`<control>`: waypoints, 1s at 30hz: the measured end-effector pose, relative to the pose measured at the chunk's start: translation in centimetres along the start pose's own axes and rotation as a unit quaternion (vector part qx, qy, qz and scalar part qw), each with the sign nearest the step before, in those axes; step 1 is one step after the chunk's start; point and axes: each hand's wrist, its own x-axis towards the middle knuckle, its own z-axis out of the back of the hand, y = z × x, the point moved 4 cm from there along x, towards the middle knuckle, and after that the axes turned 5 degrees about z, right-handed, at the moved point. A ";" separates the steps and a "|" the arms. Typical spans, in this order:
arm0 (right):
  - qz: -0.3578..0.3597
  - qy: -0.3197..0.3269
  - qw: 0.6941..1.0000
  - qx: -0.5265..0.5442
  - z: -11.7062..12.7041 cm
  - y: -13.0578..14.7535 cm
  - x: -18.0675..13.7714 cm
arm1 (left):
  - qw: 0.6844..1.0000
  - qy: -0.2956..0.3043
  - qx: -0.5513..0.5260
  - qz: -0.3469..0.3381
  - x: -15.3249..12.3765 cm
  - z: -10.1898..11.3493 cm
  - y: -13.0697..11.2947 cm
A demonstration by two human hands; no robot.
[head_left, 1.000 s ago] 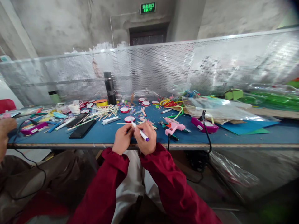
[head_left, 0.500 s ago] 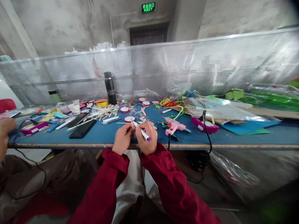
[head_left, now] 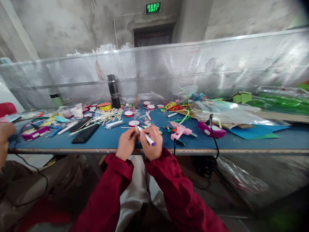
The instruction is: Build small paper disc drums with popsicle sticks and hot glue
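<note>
Above the front edge of the blue table, my left hand (head_left: 126,144) is closed in a pinch on a small wooden craft stick (head_left: 136,128), mostly hidden by the fingers. My right hand (head_left: 155,145) is wrapped round a white marker (head_left: 150,140) with a purple end. The marker's other end points left, close to the stick; whether it touches cannot be made out. Just beyond the fingers lies a round white disc with a red rim (head_left: 134,123). A pink glue gun (head_left: 180,130) rests to the right of my right hand.
Loose sticks (head_left: 113,115), a black phone (head_left: 85,133) and a black bottle (head_left: 113,91) stand or lie to the left. Purple tape-like rolls (head_left: 212,131) sit on both sides. Plastic bags (head_left: 229,112) cover the right. Another person's hand (head_left: 6,135) shows at far left.
</note>
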 end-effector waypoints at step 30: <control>0.022 0.018 1.000 0.003 -0.1 0.3 0.2 | 1.000 0.001 0.000 -0.001 0.0 0.0 0.1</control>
